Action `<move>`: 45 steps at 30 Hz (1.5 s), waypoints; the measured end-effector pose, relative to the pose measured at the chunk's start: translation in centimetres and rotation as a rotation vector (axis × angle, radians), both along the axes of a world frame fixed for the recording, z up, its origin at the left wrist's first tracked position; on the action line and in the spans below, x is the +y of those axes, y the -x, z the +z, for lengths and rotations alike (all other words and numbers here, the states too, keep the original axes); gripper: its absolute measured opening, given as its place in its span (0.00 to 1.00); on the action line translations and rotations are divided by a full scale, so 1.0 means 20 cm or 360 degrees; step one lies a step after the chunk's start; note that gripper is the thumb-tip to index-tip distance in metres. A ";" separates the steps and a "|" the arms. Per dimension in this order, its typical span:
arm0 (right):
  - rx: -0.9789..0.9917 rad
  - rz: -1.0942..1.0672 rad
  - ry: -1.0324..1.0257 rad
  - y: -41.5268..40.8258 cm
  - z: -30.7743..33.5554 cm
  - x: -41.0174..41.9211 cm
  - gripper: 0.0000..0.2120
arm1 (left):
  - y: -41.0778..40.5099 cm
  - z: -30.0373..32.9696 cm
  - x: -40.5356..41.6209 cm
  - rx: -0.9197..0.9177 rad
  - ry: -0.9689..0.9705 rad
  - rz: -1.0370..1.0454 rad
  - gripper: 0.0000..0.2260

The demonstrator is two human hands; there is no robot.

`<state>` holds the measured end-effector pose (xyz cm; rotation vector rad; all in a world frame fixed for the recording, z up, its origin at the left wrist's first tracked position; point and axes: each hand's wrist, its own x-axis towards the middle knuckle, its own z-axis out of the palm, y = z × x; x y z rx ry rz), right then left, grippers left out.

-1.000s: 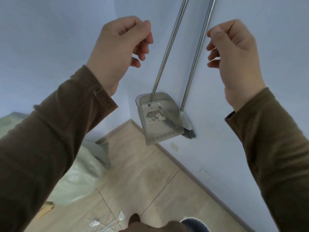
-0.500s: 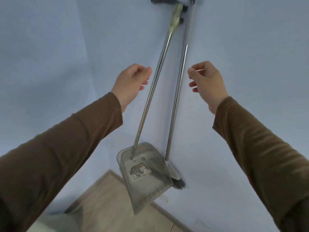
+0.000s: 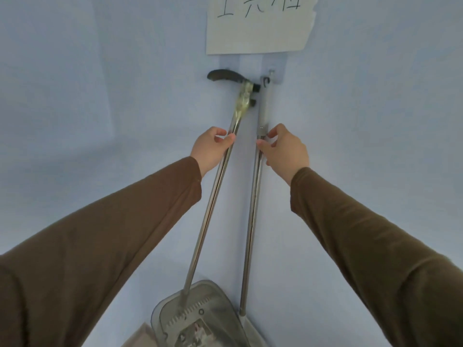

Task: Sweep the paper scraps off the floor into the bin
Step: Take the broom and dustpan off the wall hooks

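A grey see-through dustpan (image 3: 200,319) hangs by its long metal pole (image 3: 208,214) from a wall hook, its black grip (image 3: 223,75) at the top. Beside it on the right hangs the broom, with its metal pole (image 3: 251,221) and the top of its head (image 3: 246,329) at the bottom edge. My left hand (image 3: 210,149) has thumb and fingertips closed on the dustpan pole just below its grip. Spread around the broom pole at the same height, my right hand (image 3: 285,151) has its thumb across the front. No paper scraps or bin are in view.
A pale blue wall fills the view, with a corner to the left. The hook bracket (image 3: 275,71) sits under a white paper sign (image 3: 258,23) with handwritten characters. A sliver of wooden floor (image 3: 140,339) shows at the bottom.
My view has tilted up from the floor to the wall hooks. Both hands have reached forward from empty air to the two poles, the left closing on the dustpan pole.
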<state>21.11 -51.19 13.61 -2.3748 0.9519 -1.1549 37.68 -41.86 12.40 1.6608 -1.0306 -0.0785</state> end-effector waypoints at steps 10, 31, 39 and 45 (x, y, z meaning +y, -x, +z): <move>0.0110 -0.0152 0.0321 -0.09 0.05 -0.07 0.15 | -0.06 0.05 -0.14 -0.0090 0.0075 -0.0026 0.14; -0.0353 0.0660 -0.1012 0.15 -0.33 0.36 0.15 | 0.07 -0.30 0.56 0.0349 -0.0200 -0.0330 0.11; -0.0510 0.0669 -0.2115 0.34 -0.83 0.65 0.15 | 0.26 -0.92 1.08 0.0780 -0.0632 -0.0578 0.11; -0.0243 0.0567 -0.2446 0.45 -1.18 0.76 0.25 | 0.46 -1.29 1.39 0.0961 -0.1055 -0.0665 0.08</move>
